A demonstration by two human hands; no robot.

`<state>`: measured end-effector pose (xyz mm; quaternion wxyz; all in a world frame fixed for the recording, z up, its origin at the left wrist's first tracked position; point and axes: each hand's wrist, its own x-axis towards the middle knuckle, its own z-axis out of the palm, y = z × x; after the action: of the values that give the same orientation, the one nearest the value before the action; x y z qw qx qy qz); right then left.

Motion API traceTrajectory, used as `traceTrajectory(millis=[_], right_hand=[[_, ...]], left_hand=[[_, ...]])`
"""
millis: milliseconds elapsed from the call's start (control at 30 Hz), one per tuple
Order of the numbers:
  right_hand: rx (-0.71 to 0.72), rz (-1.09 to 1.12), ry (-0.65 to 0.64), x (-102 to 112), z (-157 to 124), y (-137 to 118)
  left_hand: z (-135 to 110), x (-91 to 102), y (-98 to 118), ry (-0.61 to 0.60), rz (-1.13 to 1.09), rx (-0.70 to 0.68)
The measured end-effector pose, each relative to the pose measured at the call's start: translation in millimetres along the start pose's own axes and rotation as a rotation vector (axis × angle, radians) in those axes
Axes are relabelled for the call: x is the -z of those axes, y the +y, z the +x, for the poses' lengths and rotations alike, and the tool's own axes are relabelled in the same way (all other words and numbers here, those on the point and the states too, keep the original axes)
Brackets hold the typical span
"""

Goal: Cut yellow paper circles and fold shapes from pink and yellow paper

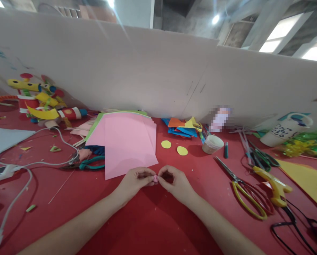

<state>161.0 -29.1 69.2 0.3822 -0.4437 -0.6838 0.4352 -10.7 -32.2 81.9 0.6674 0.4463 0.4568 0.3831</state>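
Note:
My left hand [137,180] and my right hand [174,182] meet over the red table [148,226], fingertips pinched together on a tiny pink paper piece [155,178]. Both hands are closed around it, and most of the piece is hidden by the fingers. Just behind the hands lies a large pink paper sheet [126,145], on top of green sheets.
Yellow-handled scissors [243,191] and a yellow glue gun [274,184] lie to the right, with green scissors [262,159] behind. Two yellow paper discs [174,147], a tape roll [212,144], teal scissors [90,163], cables [20,184] and a paper craft figure [41,102] surround the work spot. A white wall stands behind.

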Motion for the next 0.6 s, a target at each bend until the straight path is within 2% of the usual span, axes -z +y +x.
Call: traceTrajectory(millis=[200, 600], right_hand=[[-0.039, 0.003, 0.008, -0.7, -0.1, -0.1], [0.062, -0.102, 0.056, -4.6, -1.2, 2.4]], left_hand=[[-1.2, -1.6, 2.5, 0.004, 0.01, -0.001], [-0.6, -1.4, 1.0, -0.002, 0.005, -0.012]])
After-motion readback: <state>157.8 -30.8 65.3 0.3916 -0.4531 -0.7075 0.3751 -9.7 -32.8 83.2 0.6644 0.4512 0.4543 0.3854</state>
